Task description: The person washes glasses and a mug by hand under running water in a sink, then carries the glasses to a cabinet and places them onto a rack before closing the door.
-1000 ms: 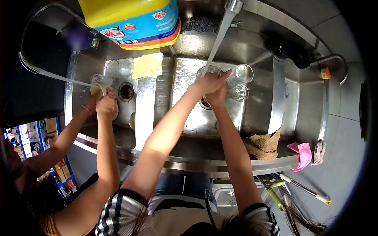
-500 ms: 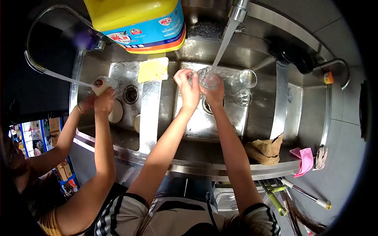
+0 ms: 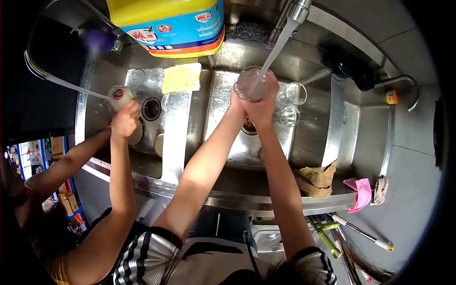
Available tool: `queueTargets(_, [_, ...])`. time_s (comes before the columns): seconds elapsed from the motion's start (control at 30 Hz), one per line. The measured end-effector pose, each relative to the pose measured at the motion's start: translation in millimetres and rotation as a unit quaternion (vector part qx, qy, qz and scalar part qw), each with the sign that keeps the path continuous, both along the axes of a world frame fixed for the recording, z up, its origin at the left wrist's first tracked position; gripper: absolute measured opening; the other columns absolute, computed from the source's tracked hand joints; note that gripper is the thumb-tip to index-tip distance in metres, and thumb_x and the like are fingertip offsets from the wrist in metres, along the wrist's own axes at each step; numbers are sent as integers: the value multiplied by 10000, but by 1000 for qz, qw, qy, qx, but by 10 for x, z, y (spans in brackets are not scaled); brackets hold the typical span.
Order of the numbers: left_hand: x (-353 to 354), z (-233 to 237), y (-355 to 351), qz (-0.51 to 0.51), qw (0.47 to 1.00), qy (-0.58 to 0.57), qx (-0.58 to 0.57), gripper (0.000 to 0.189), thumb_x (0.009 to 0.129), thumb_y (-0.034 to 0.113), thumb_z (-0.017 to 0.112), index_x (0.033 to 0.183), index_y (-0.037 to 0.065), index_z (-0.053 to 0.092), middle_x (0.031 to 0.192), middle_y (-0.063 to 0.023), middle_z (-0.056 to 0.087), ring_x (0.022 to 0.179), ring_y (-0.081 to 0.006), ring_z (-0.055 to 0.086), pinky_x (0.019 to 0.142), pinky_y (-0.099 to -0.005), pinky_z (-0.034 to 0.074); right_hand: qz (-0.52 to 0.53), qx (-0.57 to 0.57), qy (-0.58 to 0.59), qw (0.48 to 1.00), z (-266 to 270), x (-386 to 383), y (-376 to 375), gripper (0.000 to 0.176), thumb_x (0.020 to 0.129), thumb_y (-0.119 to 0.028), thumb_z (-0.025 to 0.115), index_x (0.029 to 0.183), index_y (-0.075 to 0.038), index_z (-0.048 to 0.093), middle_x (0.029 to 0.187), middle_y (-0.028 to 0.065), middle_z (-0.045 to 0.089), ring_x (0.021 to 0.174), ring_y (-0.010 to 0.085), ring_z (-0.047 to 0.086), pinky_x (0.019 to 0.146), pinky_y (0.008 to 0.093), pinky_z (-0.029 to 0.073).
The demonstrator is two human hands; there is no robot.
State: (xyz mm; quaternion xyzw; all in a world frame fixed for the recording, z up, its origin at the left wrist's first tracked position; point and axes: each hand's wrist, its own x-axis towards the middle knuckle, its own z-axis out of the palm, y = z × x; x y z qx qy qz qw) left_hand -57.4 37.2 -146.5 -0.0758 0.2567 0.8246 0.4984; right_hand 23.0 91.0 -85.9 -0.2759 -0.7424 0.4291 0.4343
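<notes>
Under the running tap (image 3: 299,10), a clear glass (image 3: 248,85) is held mouth up, with the water stream falling into it. My right hand (image 3: 262,107) is closed round its right side and base. My left hand (image 3: 238,104) grips it from the left and below, its fingers partly hidden by the glass. Two more clear glasses, an upper one (image 3: 296,93) and a lower one (image 3: 289,116), are in the same middle sink basin (image 3: 228,152), right of my hands. The drain lies behind my wrists.
At the left basin, another person's hand (image 3: 125,118) holds a cup with a red mark (image 3: 118,97) under a second tap. A yellow cloth (image 3: 182,78) lies on the divider near a big yellow jug (image 3: 166,28). A brown cloth (image 3: 316,179) and pink cloth (image 3: 358,194) hang at the front edge.
My left hand has moved from beside the glass onto it. The glass has tilted and risen slightly towards the tap, its mouth now under the stream. The view has shifted a little.
</notes>
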Motion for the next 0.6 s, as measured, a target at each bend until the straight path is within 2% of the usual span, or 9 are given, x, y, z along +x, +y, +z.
queueTargets(0.07, [158, 194, 355, 13, 999, -26, 16, 335, 870, 273, 414, 1032, 19, 560, 985, -121, 598, 908, -226, 570, 799, -328, 455, -20, -48, 20, 998, -147, 31, 96, 825, 535, -121, 812, 1213, -19, 354, 1097, 108, 485, 1021, 208, 495, 882, 315, 409])
queueTargets(0.13, [196, 244, 382, 42, 966, 172, -187, 283, 861, 230, 453, 932, 0, 602, 890, -93, 602, 818, -159, 558, 711, -281, 442, -54, -147, 115, 981, -205, 45, 161, 767, 531, -160, 827, 1145, -19, 389, 1039, 99, 501, 946, 214, 508, 841, 359, 419])
queueTargets(0.17, [240, 242, 417, 129, 966, 191, -121, 247, 857, 197, 478, 862, -3, 623, 822, -52, 590, 730, -120, 528, 651, -250, 414, -56, -233, 147, 960, -83, 37, 116, 689, 528, -111, 818, 1085, -31, 420, 1019, 90, 504, 921, 193, 504, 826, 352, 418])
queueTargets(0.27, [285, 459, 289, 127, 955, 195, -183, 237, 865, 185, 470, 878, 2, 620, 827, -53, 592, 734, -121, 529, 646, -250, 413, -2, -123, 78, 989, -136, 89, 166, 708, 506, -127, 818, 1091, -37, 429, 1022, 92, 503, 915, 198, 506, 825, 352, 418])
queueTargets(0.33, [232, 416, 193, 69, 963, 104, -239, 289, 888, 241, 419, 934, 25, 606, 912, -65, 607, 823, -153, 555, 719, -279, 436, -10, -96, 51, 994, -209, 44, 56, 748, 496, -162, 812, 1122, -36, 422, 1032, 103, 504, 933, 209, 507, 831, 341, 417])
queueTargets(0.4, [197, 281, 80, 22, 997, -68, -39, 348, 894, 314, 376, 1004, 52, 577, 1002, -71, 604, 923, -192, 559, 814, -327, 443, 30, -126, 11, 992, -226, -45, -35, 800, 493, -201, 808, 1159, -19, 403, 1058, 124, 502, 973, 227, 512, 854, 332, 415])
queueTargets(0.43, [195, 365, 20, 8, 994, -94, -46, 383, 886, 360, 356, 1048, 74, 552, 1043, -66, 594, 965, -212, 553, 883, -355, 424, 50, -130, -8, 990, -216, -75, -48, 825, 503, -208, 803, 1179, 4, 380, 1061, 134, 512, 1002, 240, 518, 864, 334, 421])
queueTargets(0.53, [100, 387, -52, 29, 994, -87, -67, 382, 880, 364, 358, 1046, 82, 555, 1050, -63, 589, 972, -205, 547, 873, -354, 427, 72, -175, 5, 982, -202, -182, -74, 849, 504, -219, 804, 1191, 18, 366, 1048, 135, 531, 1003, 249, 528, 855, 345, 435])
queueTargets(0.6, [76, 399, -89, 27, 996, -69, -52, 382, 871, 377, 379, 1059, 93, 551, 1064, -54, 583, 983, -199, 541, 877, -352, 421, 51, -113, -46, 991, -152, -206, -32, 831, 514, -251, 813, 1171, 18, 380, 1030, 129, 553, 969, 242, 545, 839, 339, 445])
